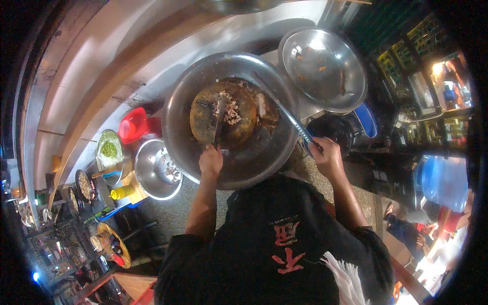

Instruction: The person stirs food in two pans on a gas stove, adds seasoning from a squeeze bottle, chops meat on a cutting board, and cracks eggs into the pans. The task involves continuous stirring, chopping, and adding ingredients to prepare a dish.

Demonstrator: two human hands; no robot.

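Observation:
My left hand (211, 162) grips a knife (218, 127), its blade lying over chopped meat (231, 110) on a round wooden chopping block (202, 124). The block sits inside a large, deep steel bowl (183, 152). In my right hand (327, 156) is a long steel-handled tool (293, 120), raised across the bowl's right rim; its far end is blurred, so I cannot tell its exact kind. Beside the block, inside the bowl, lies a larger piece of browned meat (267, 108).
To the right is a steel bowl (324, 72) with food scraps. On the left are a smaller steel bowl (146, 171) with chopped bits, a red plastic container (132, 125), a bowl of green food (109, 150) and a yellow squeeze bottle (122, 192). People (423, 228) appear far right.

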